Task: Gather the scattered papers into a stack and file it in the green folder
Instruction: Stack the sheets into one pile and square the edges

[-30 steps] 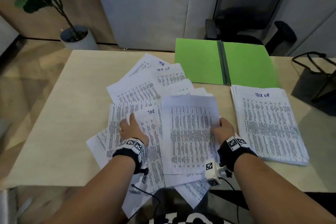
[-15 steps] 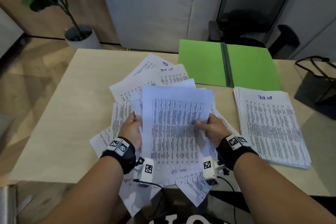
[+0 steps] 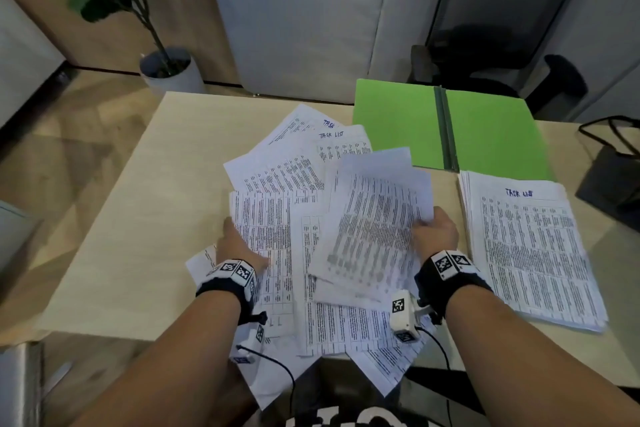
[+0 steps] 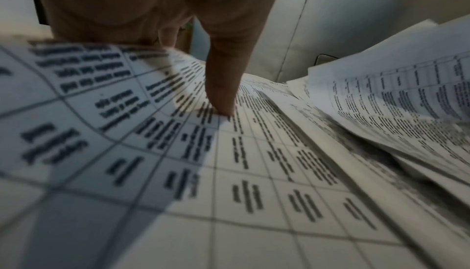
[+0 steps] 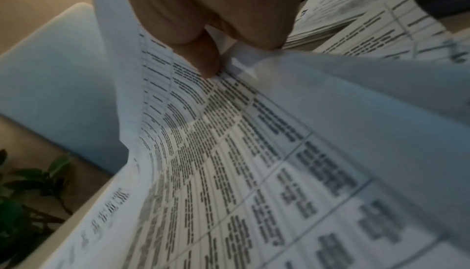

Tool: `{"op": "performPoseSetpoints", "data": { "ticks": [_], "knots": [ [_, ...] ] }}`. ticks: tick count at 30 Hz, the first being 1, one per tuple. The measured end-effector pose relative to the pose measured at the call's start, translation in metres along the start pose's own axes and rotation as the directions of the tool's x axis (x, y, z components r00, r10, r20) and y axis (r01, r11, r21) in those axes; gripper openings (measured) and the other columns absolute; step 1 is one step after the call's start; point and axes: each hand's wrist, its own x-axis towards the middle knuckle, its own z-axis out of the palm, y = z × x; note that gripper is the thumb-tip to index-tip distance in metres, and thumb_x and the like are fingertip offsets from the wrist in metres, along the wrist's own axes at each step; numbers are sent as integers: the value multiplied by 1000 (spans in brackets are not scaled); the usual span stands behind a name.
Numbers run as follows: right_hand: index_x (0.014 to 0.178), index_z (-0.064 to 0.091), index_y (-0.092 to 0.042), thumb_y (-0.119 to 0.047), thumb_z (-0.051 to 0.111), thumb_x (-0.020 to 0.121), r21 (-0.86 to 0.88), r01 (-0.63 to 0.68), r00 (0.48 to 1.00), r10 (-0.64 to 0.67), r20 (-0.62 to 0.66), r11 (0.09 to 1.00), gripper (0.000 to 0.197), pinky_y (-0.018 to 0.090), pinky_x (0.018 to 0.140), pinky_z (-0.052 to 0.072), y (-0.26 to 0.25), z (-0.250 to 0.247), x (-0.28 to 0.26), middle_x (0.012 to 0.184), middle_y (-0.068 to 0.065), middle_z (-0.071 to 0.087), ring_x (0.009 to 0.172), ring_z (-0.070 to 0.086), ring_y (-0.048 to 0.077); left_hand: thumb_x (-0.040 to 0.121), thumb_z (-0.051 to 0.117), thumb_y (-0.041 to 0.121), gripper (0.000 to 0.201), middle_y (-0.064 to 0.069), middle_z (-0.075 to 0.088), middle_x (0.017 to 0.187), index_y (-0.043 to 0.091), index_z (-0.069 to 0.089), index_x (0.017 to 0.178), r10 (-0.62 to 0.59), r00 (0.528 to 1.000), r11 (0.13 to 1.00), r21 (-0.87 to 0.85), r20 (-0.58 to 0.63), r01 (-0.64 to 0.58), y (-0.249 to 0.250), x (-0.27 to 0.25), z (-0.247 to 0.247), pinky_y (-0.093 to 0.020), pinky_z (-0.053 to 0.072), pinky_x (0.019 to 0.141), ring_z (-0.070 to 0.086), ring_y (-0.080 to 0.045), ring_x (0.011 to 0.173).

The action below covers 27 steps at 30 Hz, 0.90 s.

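Observation:
An open green folder (image 3: 398, 121) lies at the table's far right. Just in front of it sits a squared stack of papers (image 3: 530, 246). Loose printed sheets (image 3: 294, 166) fan over the middle of the table, some hanging over the near edge. My right hand (image 3: 433, 232) pinches a few lifted sheets (image 3: 374, 225) by their right edge, thumb (image 5: 203, 58) on top, and they tilt toward the stack. My left hand (image 3: 239, 246) grips the left edge of another sheet (image 3: 266, 218) in the pile, thumb (image 4: 221, 92) pressing on its printed face, fingers hidden beneath.
The light wooden table (image 3: 138, 218) has bare surface to the left. A black bag (image 3: 616, 177) stands at the right edge. Beyond the table are a potted plant (image 3: 169, 69), a pale sofa (image 3: 304, 10) and a dark office chair (image 3: 485, 55).
Both hands held the bundle upright in front of me. Now the right hand alone carries it, swung to the right, and the left hand has dropped to a sheet in the pile.

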Motion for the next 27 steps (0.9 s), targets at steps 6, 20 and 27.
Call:
{"op": "performPoseSetpoints", "data": {
  "ticks": [6, 20, 27],
  "knots": [
    [117, 64, -14, 5, 57, 85, 362, -29, 999, 21, 28, 932, 37, 32, 90, 50, -32, -1, 12, 101, 1, 69, 94, 65, 18, 94, 51, 5, 65, -2, 50, 131, 36, 25, 145, 172, 954, 927, -286, -245, -241, -4, 2, -15, -46, 53, 87, 62, -35, 101],
    [77, 51, -6, -2, 49, 84, -327, -242, 941, 303, 151, 914, 9, 25, 52, 37, 11, -6, 7, 84, 12, 55, 65, 49, 24, 94, 50, 10, 28, -11, 59, 131, 23, 65, 113, 306, 945, 933, -236, 117, -273, 13, -16, 25, -25, 49, 52, 56, -16, 54],
    [111, 64, -9, -12, 59, 87, -35, -279, 923, 278, 266, 960, 25, 31, 77, 50, 17, 10, -19, 102, 11, 66, 94, 64, 27, 88, 67, 19, 89, 0, 23, 157, 33, 8, 152, 301, 928, 923, -313, 219, -226, 28, -40, 49, -37, 30, 112, 31, -23, 141]
  ]
}}
